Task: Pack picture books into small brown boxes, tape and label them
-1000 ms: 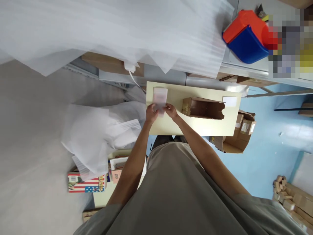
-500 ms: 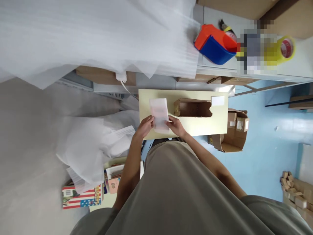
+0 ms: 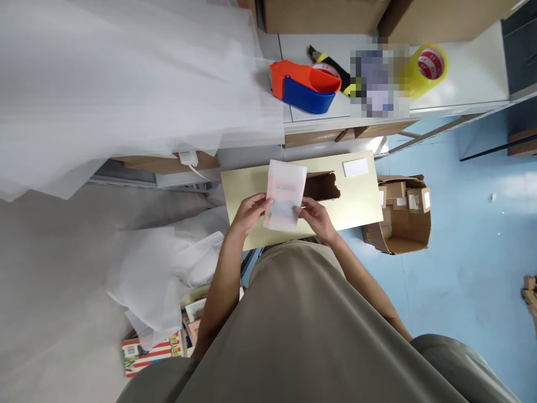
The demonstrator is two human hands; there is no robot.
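Both my hands hold a flat white foam-wrapped packet above a small pale yellow table. My left hand grips its left edge and my right hand grips its right edge, fingers closed on it. Something pinkish shows faintly through the wrap. Behind the packet an open brown cardboard box lies on its side on the table, partly hidden. A small white label lies at the table's far right corner.
An orange and blue tape dispenser and a yellow tape roll sit on a white shelf behind. White foam sheeting hangs at the left, with more heaped below. An open carton stands on the blue floor at right.
The packet has been lifted toward me off the table and now covers part of the cardboard box. The view has tilted, showing more of the shelf.
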